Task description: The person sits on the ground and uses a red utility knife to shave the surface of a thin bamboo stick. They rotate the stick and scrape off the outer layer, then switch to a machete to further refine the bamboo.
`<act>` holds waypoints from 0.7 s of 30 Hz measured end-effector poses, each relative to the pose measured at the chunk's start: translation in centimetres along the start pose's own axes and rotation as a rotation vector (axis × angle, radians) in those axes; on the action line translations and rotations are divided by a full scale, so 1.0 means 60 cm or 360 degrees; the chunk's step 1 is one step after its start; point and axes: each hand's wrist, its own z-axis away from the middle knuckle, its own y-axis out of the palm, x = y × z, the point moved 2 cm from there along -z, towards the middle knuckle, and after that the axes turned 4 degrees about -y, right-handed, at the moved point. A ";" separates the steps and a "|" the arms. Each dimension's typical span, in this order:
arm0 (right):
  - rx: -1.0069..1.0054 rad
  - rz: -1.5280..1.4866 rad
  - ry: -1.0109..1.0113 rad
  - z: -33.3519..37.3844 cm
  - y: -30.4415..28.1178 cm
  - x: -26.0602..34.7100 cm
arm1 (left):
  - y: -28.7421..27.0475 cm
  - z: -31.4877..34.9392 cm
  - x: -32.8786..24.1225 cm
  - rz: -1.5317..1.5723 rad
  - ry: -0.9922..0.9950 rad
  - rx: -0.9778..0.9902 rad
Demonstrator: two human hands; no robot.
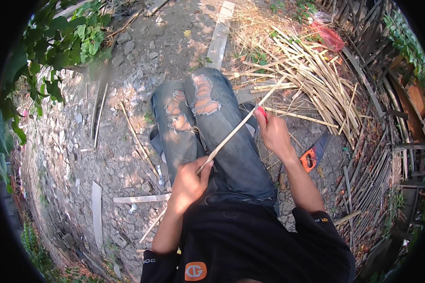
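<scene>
A long, thin, pale wooden stick (pixel 236 130) runs slantwise over my thighs, its far end pointing up to the right. My left hand (pixel 190 183) is closed around it close to my lap, and its lower end comes out beyond my left forearm. Higher up the stick, my right hand (pixel 275 134) grips a small red-handled tool (pixel 262 112), the thumb lying against the stick. Fingers hide the working end of that tool, so its kind does not show. Under the stick are my torn blue jeans (pixel 222 125).
A heap of pale split sticks (pixel 311 80) lies at the far right, near a red plastic bag (pixel 329 37). Beside my right forearm rests a handsaw with an orange handle (pixel 309 160). A board (pixel 220 35) lies ahead; wood strips (pixel 97 212) lie left, leaves (pixel 82 35) hang far left.
</scene>
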 end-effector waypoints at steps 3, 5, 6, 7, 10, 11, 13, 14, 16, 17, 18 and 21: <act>0.0005 0.0026 0.0141 -0.051 -0.037 -0.073 | -0.027 0.039 0.025 -0.0029 -0.0003 0.0021; 0.0054 0.0136 0.0066 -0.063 -0.053 -0.051 | -0.036 0.049 0.032 0.0007 -0.0017 -0.0024; 0.0087 0.0070 0.0033 -0.072 -0.067 -0.035 | -0.041 0.049 0.031 0.0022 -0.0038 -0.0031; 0.0075 0.0082 0.0032 -0.078 -0.062 -0.030 | -0.049 0.048 0.027 0.0029 -0.0049 -0.0040; -0.0050 0.0151 -0.0037 -0.089 -0.039 -0.033 | -0.066 0.058 0.021 -0.0075 0.0012 -0.0062; -0.0189 0.0124 -0.0005 -0.102 -0.032 -0.059 | -0.078 0.066 0.028 -0.0098 -0.0010 -0.0023; -0.0438 0.0110 0.0244 -0.131 -0.062 -0.172 | -0.114 0.083 0.060 -0.0128 -0.0038 0.0086; -0.0542 0.0104 0.0442 -0.141 -0.089 -0.238 | -0.132 0.105 0.098 0.0019 -0.0222 0.0103; -0.0712 0.0282 0.0383 -0.137 -0.118 -0.292 | -0.149 0.142 0.138 0.0151 -0.0284 0.0084; -0.0684 0.0024 0.0404 -0.134 -0.118 -0.303 | -0.143 0.141 0.144 0.0199 -0.0316 0.0089; -0.0655 -0.0232 0.0425 -0.128 -0.118 -0.314 | -0.137 0.137 0.146 0.0247 -0.0346 0.0095; -0.0412 -0.0907 0.0501 -0.102 -0.085 -0.205 | -0.121 0.121 0.155 0.0240 -0.0362 0.0109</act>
